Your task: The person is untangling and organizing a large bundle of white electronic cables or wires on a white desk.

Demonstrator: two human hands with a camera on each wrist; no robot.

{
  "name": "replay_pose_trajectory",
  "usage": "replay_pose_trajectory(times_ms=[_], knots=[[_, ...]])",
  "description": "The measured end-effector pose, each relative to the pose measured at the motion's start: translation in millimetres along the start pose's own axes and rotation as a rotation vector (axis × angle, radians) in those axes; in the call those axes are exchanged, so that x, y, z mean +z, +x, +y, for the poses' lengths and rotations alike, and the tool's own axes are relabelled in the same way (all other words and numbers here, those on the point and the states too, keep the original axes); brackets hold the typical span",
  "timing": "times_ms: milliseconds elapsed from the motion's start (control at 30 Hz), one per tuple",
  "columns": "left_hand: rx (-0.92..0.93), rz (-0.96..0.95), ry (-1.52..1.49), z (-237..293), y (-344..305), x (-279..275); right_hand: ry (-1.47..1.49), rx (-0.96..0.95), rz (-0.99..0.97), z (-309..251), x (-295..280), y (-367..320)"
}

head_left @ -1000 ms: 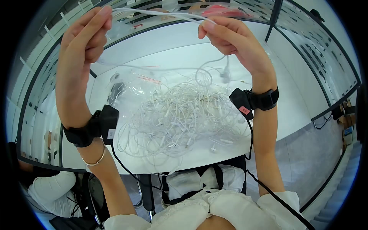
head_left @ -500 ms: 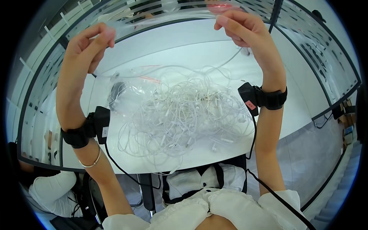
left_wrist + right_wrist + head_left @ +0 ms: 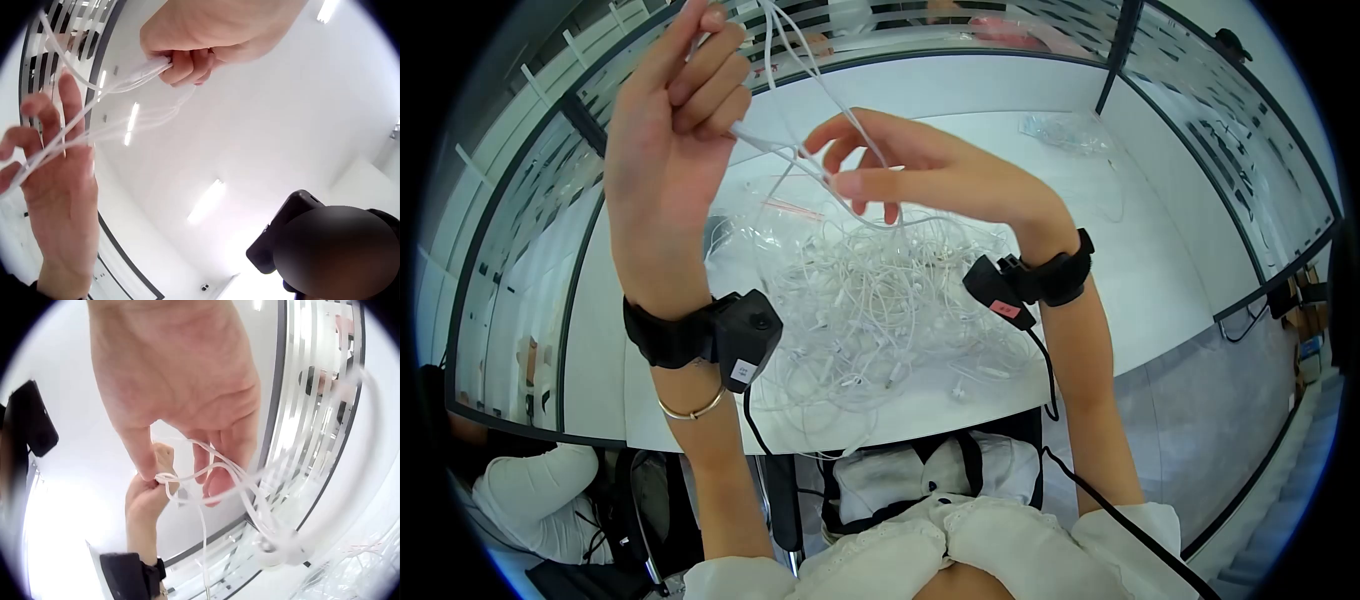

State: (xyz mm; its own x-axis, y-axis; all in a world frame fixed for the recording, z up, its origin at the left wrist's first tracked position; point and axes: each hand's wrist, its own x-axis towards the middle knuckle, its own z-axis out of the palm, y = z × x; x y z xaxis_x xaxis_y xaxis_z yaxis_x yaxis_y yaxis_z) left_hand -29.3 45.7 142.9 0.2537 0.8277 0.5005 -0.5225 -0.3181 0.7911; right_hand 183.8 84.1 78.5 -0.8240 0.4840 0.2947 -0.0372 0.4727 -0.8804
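Note:
High at the upper left of the head view, my left hand point(image 3: 675, 160) grips white earphone cable point(image 3: 771, 60) in curled fingers; the left wrist view shows a bundle of strands point(image 3: 140, 74) coming from its fist. My right hand point(image 3: 945, 175) is to the right and lower, fingers apart and gently bent, with strands crossing them. Its palm point(image 3: 62, 194) faces the left wrist camera. In the right wrist view, loops of cable point(image 3: 219, 465) run between thumb and fingers, and a blurred white piece point(image 3: 281, 547) hangs beside them.
Below both hands, a tangled pile of white earphones point(image 3: 880, 300) covers the middle of the white table point(image 3: 1145, 330). Clear plastic bags point(image 3: 785, 215) lie at its left, another point(image 3: 1065, 132) at the back right. Framed partitions point(image 3: 1230, 170) surround the table.
The hands have come closer together: the left moved right and up, the right moved left and down. The cable stretched between them now hangs in loops, and the right hand's fingers have spread.

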Motion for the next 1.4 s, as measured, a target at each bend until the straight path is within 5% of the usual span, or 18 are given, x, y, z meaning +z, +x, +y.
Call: replay_pose_trajectory(times_ms=[100, 267, 567, 667, 767, 900, 1033, 1200, 1400], knots=[[-0.012, -0.022, -0.045, -8.1, 5.6, 0.9, -0.152, -0.225, 0.133, 24.2, 14.1, 11.0], [0.059, -0.009, -0.136, -18.2, 7.6, 8.7, 0.099, -0.107, 0.121, 13.8, 24.1, 15.1], [0.225, 0.107, -0.285, -14.8, -10.1, -29.0, -0.039, -0.093, 0.082, 22.7, 16.2, 15.7], [0.245, 0.259, -0.327, -20.8, -21.1, -41.5, 0.241, 0.021, -0.003, 18.6, 14.2, 11.5], [0.331, 0.545, -0.128, -20.3, -30.1, -54.7, 0.359, 0.111, -0.044, 23.1, 16.6, 9.3], [0.274, 0.467, 0.143, -23.8, -51.3, -81.4, 0.385, 0.189, -0.112, 30.6, 12.6, 1.0], [0.313, 0.627, 0.554, -41.6, -66.7, -71.5, 0.334, 0.221, -0.112, 29.5, 10.3, -13.1], [0.147, 0.482, 0.198, -46.0, -90.5, -79.6, 0.213, 0.281, -0.04, 38.7, 7.1, -23.9], [-0.009, 0.66, 0.48, -66.0, -118.4, -79.9, -0.033, 0.244, 0.068, 48.2, 6.3, -32.5]])
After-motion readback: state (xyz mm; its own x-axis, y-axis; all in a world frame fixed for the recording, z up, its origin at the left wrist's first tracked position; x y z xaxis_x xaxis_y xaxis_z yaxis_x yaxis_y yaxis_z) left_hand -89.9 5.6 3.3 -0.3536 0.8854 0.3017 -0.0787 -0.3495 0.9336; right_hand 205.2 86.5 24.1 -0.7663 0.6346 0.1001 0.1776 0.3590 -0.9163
